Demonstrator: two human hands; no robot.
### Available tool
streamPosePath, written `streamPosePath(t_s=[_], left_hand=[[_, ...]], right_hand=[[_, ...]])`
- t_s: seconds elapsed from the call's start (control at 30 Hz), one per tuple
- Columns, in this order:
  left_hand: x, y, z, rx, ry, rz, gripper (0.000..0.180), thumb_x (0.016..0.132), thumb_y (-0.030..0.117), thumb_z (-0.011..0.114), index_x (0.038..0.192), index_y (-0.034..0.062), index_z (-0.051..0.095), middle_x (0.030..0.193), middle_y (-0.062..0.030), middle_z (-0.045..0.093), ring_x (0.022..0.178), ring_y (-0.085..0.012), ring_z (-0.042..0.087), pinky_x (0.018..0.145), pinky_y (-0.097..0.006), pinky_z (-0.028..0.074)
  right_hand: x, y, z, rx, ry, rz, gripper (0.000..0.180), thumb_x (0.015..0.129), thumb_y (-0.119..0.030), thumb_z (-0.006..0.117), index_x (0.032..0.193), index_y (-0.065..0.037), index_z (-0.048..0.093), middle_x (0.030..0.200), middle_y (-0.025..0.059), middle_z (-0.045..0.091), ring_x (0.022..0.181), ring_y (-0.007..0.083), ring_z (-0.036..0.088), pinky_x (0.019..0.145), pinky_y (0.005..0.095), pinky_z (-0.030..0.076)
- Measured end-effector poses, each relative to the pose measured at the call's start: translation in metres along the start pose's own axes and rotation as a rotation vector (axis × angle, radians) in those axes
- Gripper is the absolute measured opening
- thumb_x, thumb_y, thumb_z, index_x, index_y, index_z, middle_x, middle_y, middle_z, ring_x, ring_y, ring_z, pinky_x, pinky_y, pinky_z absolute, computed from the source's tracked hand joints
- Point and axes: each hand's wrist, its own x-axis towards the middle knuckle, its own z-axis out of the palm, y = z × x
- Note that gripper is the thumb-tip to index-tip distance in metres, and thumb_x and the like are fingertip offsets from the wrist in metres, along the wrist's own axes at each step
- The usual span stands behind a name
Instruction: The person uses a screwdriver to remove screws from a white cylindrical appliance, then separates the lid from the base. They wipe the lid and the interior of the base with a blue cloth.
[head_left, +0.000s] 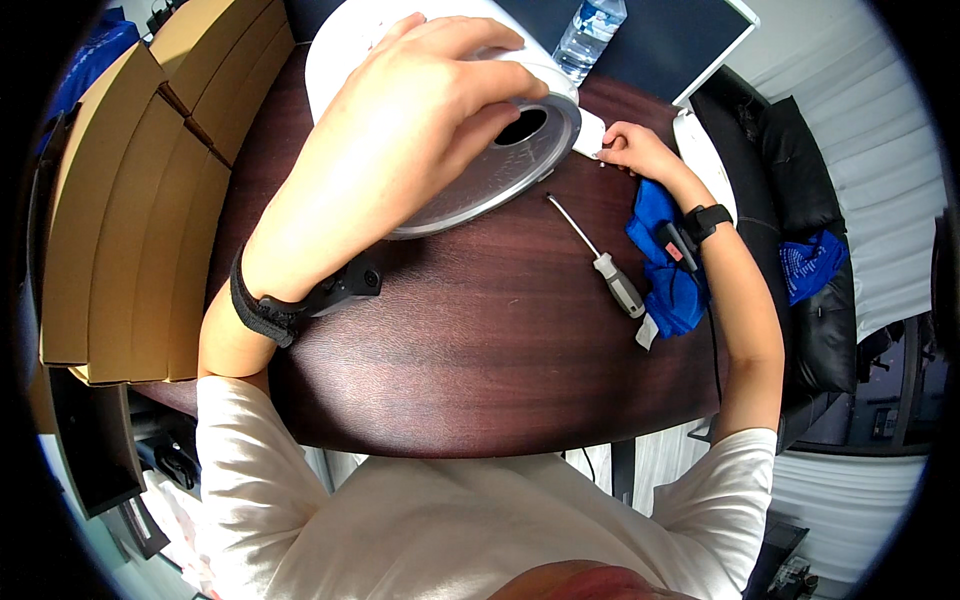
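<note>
A rounded white appliance sits at the far middle of the table. Its round grey face, with a dark hole, is turned toward me. My left hand lies over it, fingers bent and curved across its rim; the thumb's grip is not clear. Right of the appliance, my right hand is closed in a pinch at the end of a flat white piece. Whether that piece joins the appliance, I cannot tell. A grey-handled screwdriver lies nearer me, its tip pointing toward the appliance.
A crumpled blue cloth lies beside the screwdriver under my right forearm. A water bottle stands behind the appliance, before a dark panel. Cardboard boxes line the left side. A black padded seat is at the right.
</note>
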Motion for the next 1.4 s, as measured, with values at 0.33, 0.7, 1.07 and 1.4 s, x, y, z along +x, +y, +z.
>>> streamPosePath(t_s=[0.33,0.7,1.07,1.4], left_hand=[[0.0,0.0,0.0,-0.005,0.007,0.007,0.023,0.085,0.007,0.071,0.108,0.0096,0.073,0.124,-0.0123,0.064,0.112,-0.0334,0.062,0.095,-0.041,0.051],[0.001,0.0,0.0,-0.002,-0.001,0.006,0.024,0.085,0.006,0.071,0.108,0.0091,0.072,0.124,-0.0127,0.064,0.111,-0.0345,0.061,0.094,-0.042,0.051],[-0.003,-0.022,-0.016,-0.154,-0.161,0.077,0.061,0.079,0.013,0.076,0.137,0.0103,0.058,0.139,-0.0164,0.056,0.131,-0.0365,0.052,0.111,-0.044,0.041],[-0.016,-0.021,-0.023,0.064,-0.238,-0.237,0.086,0.071,0.012,0.078,0.15,0.0224,0.045,0.151,-0.0212,0.043,0.136,-0.0392,0.048,0.11,-0.044,0.046]], right_hand=[[0.001,0.01,0.003,-0.111,0.058,-0.106,0.015,0.088,-0.016,0.065,0.093,-0.003,0.069,0.075,0.0071,0.067,0.069,0.016,0.064,0.065,0.033,0.052],[-0.011,-0.014,0.007,-0.203,0.139,-0.209,0.016,0.088,-0.011,0.059,0.099,-0.005,0.069,0.083,0.0151,0.07,0.077,0.0258,0.068,0.072,0.0381,0.052],[-0.119,-0.101,0.015,-0.256,-0.004,0.016,0.027,0.094,-0.029,0.068,0.094,-0.002,0.061,0.067,0.0096,0.061,0.059,0.0151,0.057,0.055,0.0319,0.043],[-0.197,-0.078,0.072,-0.352,0.191,-0.09,0.034,0.085,-0.033,0.078,0.096,-0.005,0.06,0.072,0.0118,0.062,0.064,0.0258,0.062,0.056,0.0366,0.043]])
